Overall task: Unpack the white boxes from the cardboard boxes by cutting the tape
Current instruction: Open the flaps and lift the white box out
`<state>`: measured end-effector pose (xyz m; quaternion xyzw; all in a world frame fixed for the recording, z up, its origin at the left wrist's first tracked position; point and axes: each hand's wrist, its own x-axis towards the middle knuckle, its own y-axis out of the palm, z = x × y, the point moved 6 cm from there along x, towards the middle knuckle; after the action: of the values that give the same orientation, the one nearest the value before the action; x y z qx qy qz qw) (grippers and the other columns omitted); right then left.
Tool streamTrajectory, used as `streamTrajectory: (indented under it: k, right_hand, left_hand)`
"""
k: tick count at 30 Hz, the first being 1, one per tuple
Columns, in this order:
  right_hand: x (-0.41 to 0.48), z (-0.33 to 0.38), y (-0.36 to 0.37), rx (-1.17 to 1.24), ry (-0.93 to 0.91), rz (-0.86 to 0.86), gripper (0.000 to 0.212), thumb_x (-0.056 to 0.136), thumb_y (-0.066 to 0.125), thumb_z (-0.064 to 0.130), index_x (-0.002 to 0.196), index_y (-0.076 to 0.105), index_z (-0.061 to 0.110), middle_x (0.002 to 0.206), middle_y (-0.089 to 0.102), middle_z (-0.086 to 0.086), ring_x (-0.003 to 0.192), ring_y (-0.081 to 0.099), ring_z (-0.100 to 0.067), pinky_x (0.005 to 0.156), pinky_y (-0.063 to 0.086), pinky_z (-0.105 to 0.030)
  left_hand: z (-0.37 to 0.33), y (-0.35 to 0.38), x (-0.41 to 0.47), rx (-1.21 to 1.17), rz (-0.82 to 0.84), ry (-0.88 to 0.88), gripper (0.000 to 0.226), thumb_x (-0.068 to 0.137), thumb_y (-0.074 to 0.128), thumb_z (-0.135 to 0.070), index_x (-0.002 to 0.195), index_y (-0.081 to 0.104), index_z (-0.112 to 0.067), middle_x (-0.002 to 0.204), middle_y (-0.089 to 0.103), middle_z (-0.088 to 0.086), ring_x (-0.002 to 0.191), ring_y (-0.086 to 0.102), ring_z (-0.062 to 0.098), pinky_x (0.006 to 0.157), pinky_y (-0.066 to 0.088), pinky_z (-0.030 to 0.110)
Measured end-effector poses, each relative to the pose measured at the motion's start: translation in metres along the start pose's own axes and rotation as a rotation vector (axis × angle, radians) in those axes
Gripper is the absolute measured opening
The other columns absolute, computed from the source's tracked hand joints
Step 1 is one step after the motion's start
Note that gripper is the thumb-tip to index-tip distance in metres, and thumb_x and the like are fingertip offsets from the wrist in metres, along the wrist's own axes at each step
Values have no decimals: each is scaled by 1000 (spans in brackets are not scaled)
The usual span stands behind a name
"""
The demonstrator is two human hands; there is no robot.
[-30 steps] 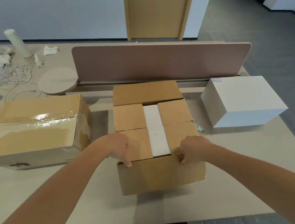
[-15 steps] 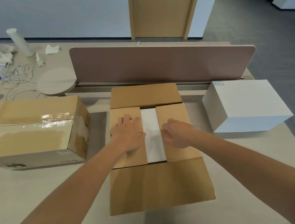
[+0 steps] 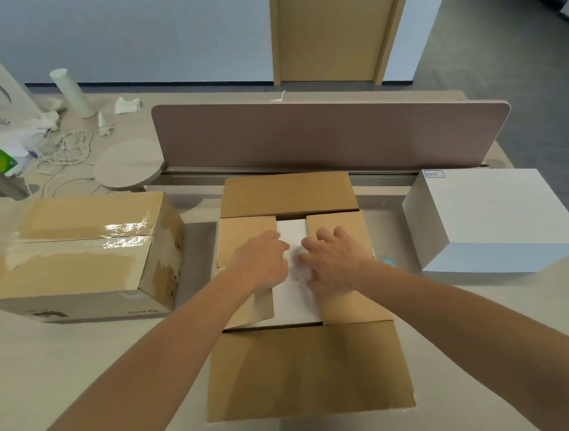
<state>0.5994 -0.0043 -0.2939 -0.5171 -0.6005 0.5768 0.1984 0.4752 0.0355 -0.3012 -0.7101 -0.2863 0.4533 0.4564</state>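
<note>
Both hands have drawn in from the inner flaps to the white strip between them.
On the open cardboard box point(image 3: 306, 368) at mid-worktop point(image 3: 83, 370), the left hand point(image 3: 259, 262) curls its fingers round the edge of the left inner flap point(image 3: 243, 229), whose near corner now stands lifted. The right hand point(image 3: 335, 262) lies with bent fingers at the edge of the right inner flap point(image 3: 353, 305); whether it grips is unclear. The packed white box point(image 3: 296, 303) sits inside, showing only between the flaps. A taped cardboard box point(image 3: 74, 268) stands to the left and an unpacked white box point(image 3: 482, 215) to the right.
</note>
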Motion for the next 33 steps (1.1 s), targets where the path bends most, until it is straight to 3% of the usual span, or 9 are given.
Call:
streamTrajectory:
  k: [2,5,13,18,23,29,33]
  right_hand:
    - [0,-2,-8,-25,-4,-23,52,92,35,57,132,44,25,129,50,-2,119,41,-28,93,32,-46]
    - [0,-4,-17,-54,-1,-33,53,90,39,61,127,47,24,126,55,-1,118,43,-27,97,32,-48]
    - [-18,-16,-41,23,250,-7,41,88,57,34,126,55,21,135,47,-9,129,32,-33,106,24,-53]
    - [-42,-44,-42,-15,479,70,34,92,50,22,124,57,14,136,44,-16,133,23,-38,108,15,-56]
    - [-56,-62,-15,-168,621,201,34,94,52,29,123,61,14,144,43,-17,144,7,-46,113,1,-62]
    - [-53,-73,15,-52,666,195,42,97,48,31,134,52,10,138,49,-18,132,36,-41,111,29,-52]
    - [-43,-75,41,147,681,83,59,101,35,34,152,25,6,158,22,-25,147,16,-44,118,23,-51]
  left_hand:
    - [4,-8,-2,66,49,5,45,93,39,-26,133,59,-25,147,48,-8,137,42,19,104,46,42]
    - [5,-20,-9,124,63,0,33,92,44,-19,112,70,-25,113,65,-5,107,58,20,91,54,39]
    - [-15,-15,-3,315,132,63,28,92,45,-17,107,68,-16,105,60,5,93,50,24,81,52,36]
    - [-21,-14,1,407,76,95,38,93,47,-29,128,55,-15,126,50,7,117,42,31,102,38,44]
    - [-28,-15,4,553,80,88,45,94,42,-42,131,52,-18,129,47,3,119,37,30,97,31,45]
    - [-33,-20,-1,719,47,38,43,94,52,-50,127,62,-24,150,35,3,142,21,34,111,19,50]
    - [-28,-36,-8,787,16,-83,33,92,58,-38,121,65,-24,150,29,7,139,20,34,112,15,50]
